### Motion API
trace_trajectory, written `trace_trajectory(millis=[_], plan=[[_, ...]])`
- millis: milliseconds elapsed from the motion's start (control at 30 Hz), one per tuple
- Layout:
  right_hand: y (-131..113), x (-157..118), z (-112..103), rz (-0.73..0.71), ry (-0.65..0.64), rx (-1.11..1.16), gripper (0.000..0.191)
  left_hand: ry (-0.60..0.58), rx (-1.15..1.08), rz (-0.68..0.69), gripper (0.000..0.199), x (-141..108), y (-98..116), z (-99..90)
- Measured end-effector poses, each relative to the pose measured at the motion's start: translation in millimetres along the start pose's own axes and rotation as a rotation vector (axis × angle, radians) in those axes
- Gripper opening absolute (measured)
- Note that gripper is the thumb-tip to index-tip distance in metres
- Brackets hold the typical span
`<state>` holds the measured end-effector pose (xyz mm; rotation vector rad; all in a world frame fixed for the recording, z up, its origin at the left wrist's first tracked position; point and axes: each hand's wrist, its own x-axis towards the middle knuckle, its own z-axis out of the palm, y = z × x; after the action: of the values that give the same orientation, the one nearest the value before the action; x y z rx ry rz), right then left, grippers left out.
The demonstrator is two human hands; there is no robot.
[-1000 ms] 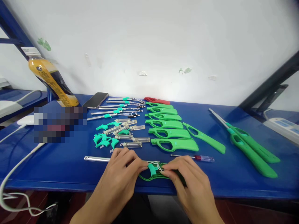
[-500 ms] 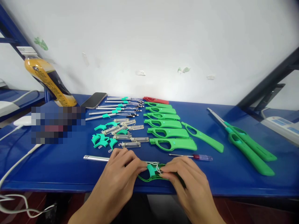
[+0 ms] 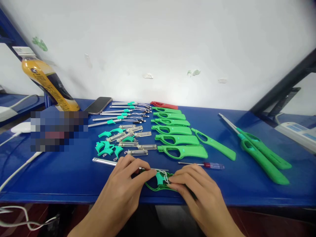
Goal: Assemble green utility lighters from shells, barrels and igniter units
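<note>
An open green lighter shell (image 3: pixel 155 188) lies near the table's front edge, with a teal trigger (image 3: pixel 159 178) and white wires (image 3: pixel 166 174) inside it. My left hand (image 3: pixel 125 184) is closed on the metal tube (image 3: pixel 105 161), which points out to the left beyond my fingers. On the shell's right part, my right hand (image 3: pixel 197 184) is closed, fingertips pinching at the wires' end. Its palm hides the rest of the shell.
Behind my hands lie teal triggers (image 3: pixel 105 151), clear fuel tanks (image 3: pixel 137 152), metal tubes with wires (image 3: pixel 106 123), green shells (image 3: pixel 182 151) and a screwdriver (image 3: pixel 213 166). Two lighters (image 3: pixel 265 161) lie right; a bottle (image 3: pixel 50 79) and phone (image 3: pixel 99 105) stand and lie left.
The tube's left end has tilted upward and shifted slightly right, and my left fingers have moved a little at the shell. My right hand has barely moved.
</note>
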<state>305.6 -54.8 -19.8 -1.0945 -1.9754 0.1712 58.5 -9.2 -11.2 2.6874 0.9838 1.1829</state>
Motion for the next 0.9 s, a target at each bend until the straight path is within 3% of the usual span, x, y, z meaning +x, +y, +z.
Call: trace_trajectory(millis=[900], plan=[[-1.8, 5.3, -5.0, -0.032, 0.008, -0.021, 0.015, -0.013, 0.028, 0.029, 0.030, 8.9, 0.6, -1.7]])
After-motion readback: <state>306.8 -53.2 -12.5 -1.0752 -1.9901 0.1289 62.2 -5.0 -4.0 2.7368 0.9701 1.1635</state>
